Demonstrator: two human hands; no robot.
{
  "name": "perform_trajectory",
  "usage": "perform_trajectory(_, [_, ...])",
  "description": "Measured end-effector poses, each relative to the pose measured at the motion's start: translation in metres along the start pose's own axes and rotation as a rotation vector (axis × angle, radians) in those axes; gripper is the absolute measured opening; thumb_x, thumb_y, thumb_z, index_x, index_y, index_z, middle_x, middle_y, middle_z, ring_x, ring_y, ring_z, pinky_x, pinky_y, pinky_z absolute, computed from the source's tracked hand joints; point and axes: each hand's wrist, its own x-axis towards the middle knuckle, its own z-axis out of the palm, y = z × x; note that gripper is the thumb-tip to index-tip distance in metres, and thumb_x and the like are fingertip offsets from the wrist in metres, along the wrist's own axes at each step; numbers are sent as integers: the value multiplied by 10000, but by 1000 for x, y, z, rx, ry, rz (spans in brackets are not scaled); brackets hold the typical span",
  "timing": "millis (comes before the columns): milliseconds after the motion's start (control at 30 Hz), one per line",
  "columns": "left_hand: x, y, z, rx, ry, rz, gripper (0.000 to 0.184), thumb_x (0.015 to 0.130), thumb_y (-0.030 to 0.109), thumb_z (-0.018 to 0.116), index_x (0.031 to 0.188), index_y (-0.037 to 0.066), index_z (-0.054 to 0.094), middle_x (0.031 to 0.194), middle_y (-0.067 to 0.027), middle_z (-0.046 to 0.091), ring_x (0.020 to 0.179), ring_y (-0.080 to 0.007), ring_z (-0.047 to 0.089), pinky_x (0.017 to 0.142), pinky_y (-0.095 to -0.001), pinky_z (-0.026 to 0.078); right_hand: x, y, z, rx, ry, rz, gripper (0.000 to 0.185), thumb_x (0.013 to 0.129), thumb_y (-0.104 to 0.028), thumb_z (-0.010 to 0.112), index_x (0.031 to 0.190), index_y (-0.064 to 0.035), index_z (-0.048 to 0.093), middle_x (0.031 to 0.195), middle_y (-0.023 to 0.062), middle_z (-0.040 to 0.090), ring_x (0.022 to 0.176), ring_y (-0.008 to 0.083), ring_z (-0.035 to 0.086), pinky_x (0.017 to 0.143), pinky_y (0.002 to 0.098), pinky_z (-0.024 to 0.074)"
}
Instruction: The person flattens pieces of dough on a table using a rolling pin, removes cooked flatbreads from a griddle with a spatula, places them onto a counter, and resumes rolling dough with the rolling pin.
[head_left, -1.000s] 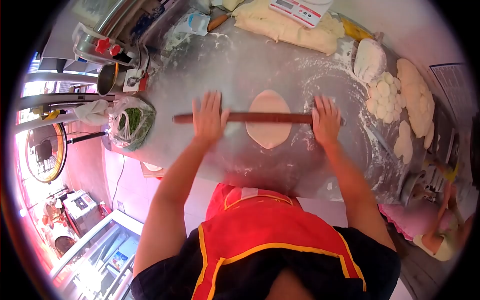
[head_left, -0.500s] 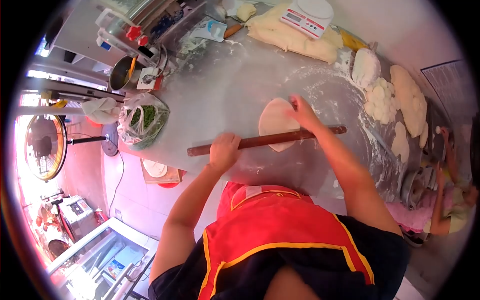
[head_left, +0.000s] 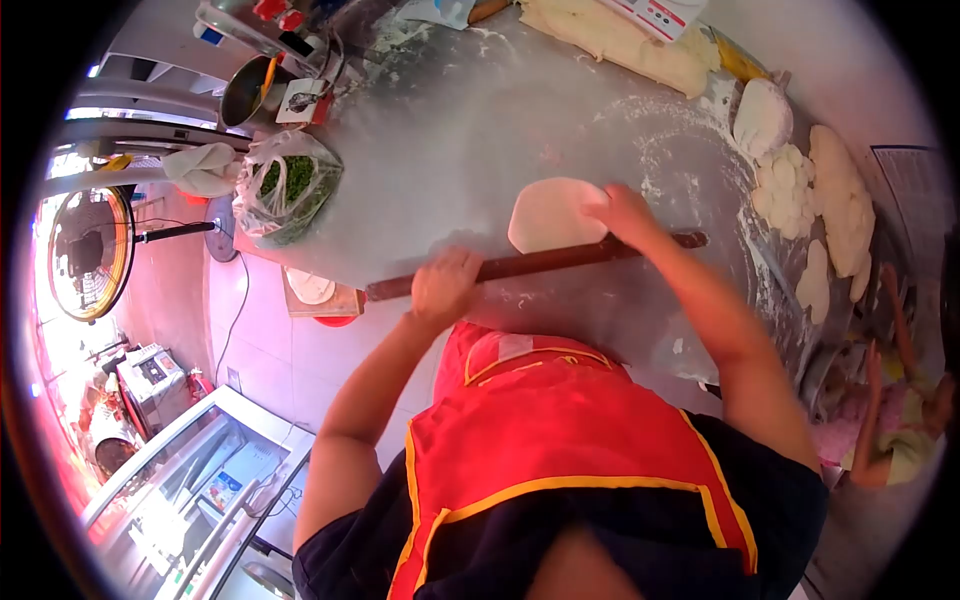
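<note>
A long dark wooden rolling pin (head_left: 540, 264) lies aslant near the front edge of the floury metal table. My left hand (head_left: 446, 287) is closed around it, toward its left end. Just beyond the pin, a flat pale sheet of dough (head_left: 553, 216) rests on the table, its near edge close against the wood. My right hand (head_left: 628, 218) grips the dough's right edge between thumb and fingers, partly hidden by the hand itself. The right wrist sits by the pin's right part.
A plastic bag of chopped greens (head_left: 290, 185) sits at the left. At the back lie a big dough slab (head_left: 610, 45) and a scale (head_left: 665, 15). Dough pieces (head_left: 783, 190) and a long dough lump (head_left: 840, 200) line the right. Another person's arm (head_left: 875, 420) shows far right.
The dough sheet has turned and now lies beyond the rolling pin instead of partly under it. My right hand has shifted slightly right. The camera view has moved a little.
</note>
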Motion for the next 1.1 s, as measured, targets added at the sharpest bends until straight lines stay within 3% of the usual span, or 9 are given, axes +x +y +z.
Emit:
perform_trajectory(133, [21,-8,13,55,171,39,444,709,142,726,1129,74,598,1070,-84,612,1036,-302,579,888,-448,467,-103,60,5,-221,495,-300,383,909,-284,612,1195,-34,566,1204,179,586,1164,362,521,1017,495,373])
perform_trajectory(167, [24,-10,19,71,248,49,496,715,129,728,1188,71,593,1128,-87,615,1089,-306,570,948,-457,445,-118,67,15,-271,516,-244,406,914,-274,601,1241,-39,546,1267,170,552,1218,355,483,1049,504,336])
perform_trajectory(200, [25,-5,28,64,162,-54,587,822,201,673,1363,54,500,1353,-113,540,1277,-329,475,1091,-514,305,-129,73,25,-319,540,-185,432,920,-263,590,1286,-43,527,1330,161,519,1273,348,444,1081,513,299])
perform_trajectory(267, [45,-1,26,117,125,-94,595,865,274,623,1398,58,469,1440,-108,469,1354,-295,403,1123,-514,258,-124,72,34,-347,565,-72,487,947,-242,534,1380,-32,467,1451,154,434,1384,335,347,1142,533,217])
perform_trajectory(500, [162,-28,16,300,125,-83,621,980,425,452,1500,107,339,1564,-103,306,1461,-320,223,1143,-627,110,-11,78,-14,-530,624,-9,520,979,-300,480,1456,-106,402,1483,101,421,1396,286,348,1115,570,258])
perform_trajectory(700, [264,-59,11,382,388,-37,598,994,449,431,1498,136,352,1582,-76,278,1477,-324,175,1140,-641,93,87,83,-61,-483,819,-29,531,982,-317,486,1470,-135,380,1497,109,399,1398,291,341,1110,567,272])
perform_trajectory(967, [72,-28,45,224,176,-135,586,960,368,517,1465,90,412,1542,-153,341,1450,-362,247,1172,-559,127,-89,98,0,-268,622,-187,625,875,-223,652,1429,-61,411,1459,132,428,1349,321,399,1123,534,280])
perform_trajectory(1067, [25,7,28,7,261,-77,547,942,294,553,1434,80,448,1464,-163,436,1394,-368,338,1139,-526,237,-117,91,-18,-374,483,-257,652,810,-229,718,1389,-91,451,1395,113,469,1310,323,423,1124,518,285])
perform_trajectory(1100, [7,20,22,-44,148,-52,527,916,262,578,1399,77,474,1391,-159,481,1328,-366,393,1094,-511,288,-111,92,-27,-399,427,-326,650,779,-235,741,1358,-100,478,1345,105,500,1278,312,448,1116,519,295])
